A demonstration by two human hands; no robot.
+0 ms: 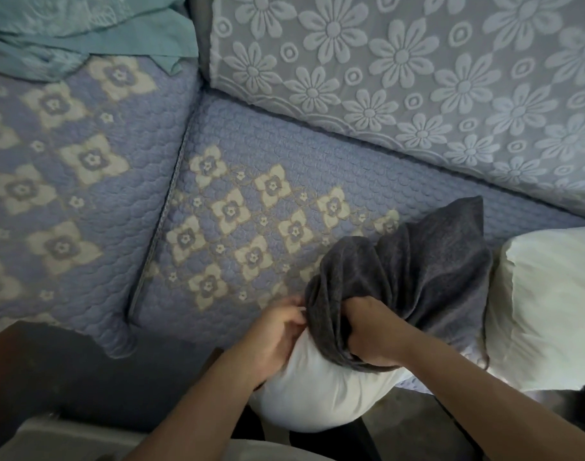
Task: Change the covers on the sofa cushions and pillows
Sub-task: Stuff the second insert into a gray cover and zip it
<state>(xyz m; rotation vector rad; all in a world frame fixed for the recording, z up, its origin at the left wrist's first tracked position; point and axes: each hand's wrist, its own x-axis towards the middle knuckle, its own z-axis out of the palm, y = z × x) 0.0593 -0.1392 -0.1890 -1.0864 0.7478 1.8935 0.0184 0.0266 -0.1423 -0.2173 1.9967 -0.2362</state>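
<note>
While fingers (296, 316) of the left hand (278, 331) pinch the grey cover's (417, 261) edge, the right hand (372, 331) clenches its bunched cloth over a white pillow (317, 387) at the front edge of the sofa's blue quilted seat (284, 154), beside a second bare pillow (550, 304).

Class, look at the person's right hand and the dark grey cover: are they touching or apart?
Touching. The head view shows the right hand with its fingers curled into the bunched edge of the dark grey cover, gripping it over the white pillow.

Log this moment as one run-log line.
step: grey cover half on white pillow | left hand: pinching cover edge | right hand: gripping cover | bare pillow: beside, on sofa seat
</note>
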